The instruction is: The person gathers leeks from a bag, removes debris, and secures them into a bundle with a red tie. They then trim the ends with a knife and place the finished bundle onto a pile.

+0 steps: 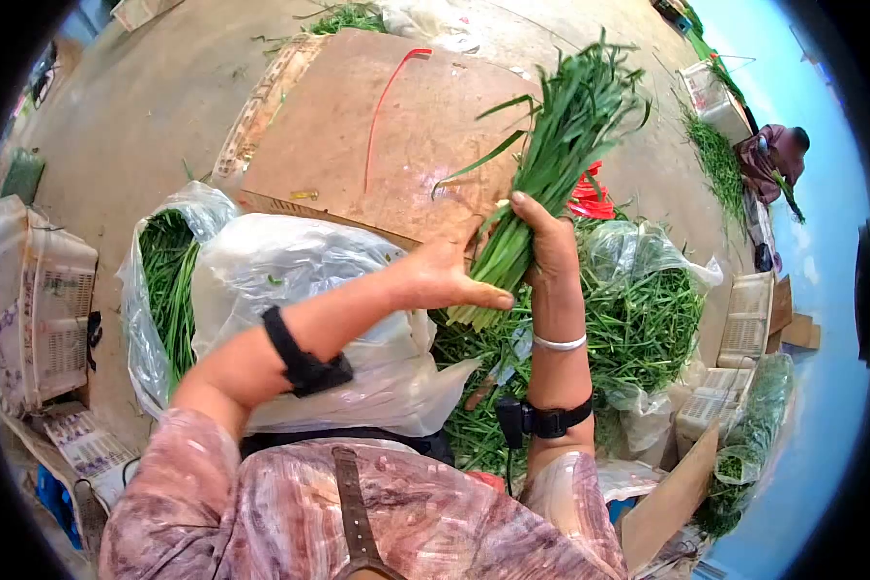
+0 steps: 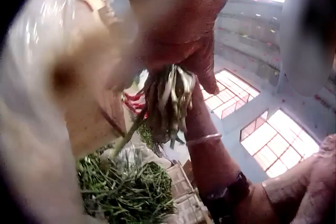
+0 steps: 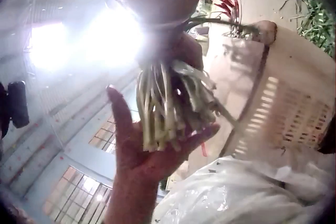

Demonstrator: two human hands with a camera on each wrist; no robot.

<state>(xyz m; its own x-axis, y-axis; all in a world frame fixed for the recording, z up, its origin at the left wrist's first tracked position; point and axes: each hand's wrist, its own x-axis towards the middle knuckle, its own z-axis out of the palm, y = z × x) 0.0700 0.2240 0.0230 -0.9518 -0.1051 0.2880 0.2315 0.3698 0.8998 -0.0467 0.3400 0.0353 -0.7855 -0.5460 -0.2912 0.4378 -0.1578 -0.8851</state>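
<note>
Head view, green bunch (image 1: 549,172), leafy tops (image 1: 590,101), right wrist view, gridded windows (image 3: 68,190)

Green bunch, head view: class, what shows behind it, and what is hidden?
Behind the green bunch, the brown board shows at left and red strips at right; whatever lies directly behind it is covered.

The top (image 1: 290,503) is marbled pink-brown, the forearm straps (image 1: 284,340) black, the bangle (image 1: 560,344) silver.

A brown board (image 1: 300,116) bears a long, thin red strip (image 1: 376,111).
</note>
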